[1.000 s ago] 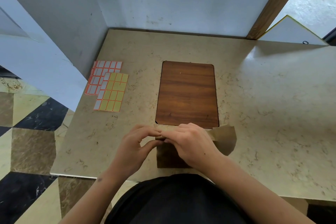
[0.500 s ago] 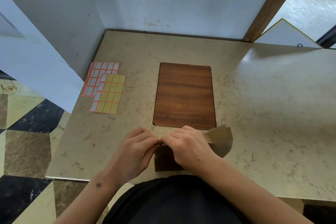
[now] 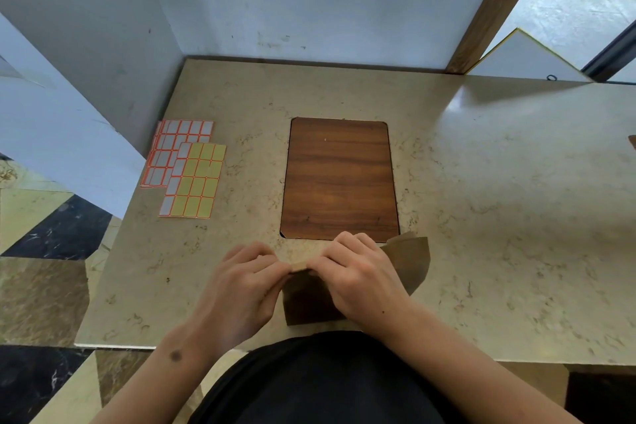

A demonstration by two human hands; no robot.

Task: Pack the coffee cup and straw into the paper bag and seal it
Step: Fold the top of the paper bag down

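Observation:
A brown paper bag stands at the near edge of the stone table, right in front of me. My left hand and my right hand both pinch its folded top edge, fingertips almost meeting over a small strip of paper. A loose flap of the bag sticks out to the right behind my right hand. The coffee cup and the straw are not visible; the bag's inside is hidden.
Two sheets of sticker labels, orange-edged and partly yellow, lie at the table's left. A dark wooden panel is set into the table just beyond the bag. Walls close off the back and left; the floor drops away on the left.
The hands have stayed on the bag's top, shifting slightly so that a short folded strip shows between the fingertips. The camera view has drifted a little.

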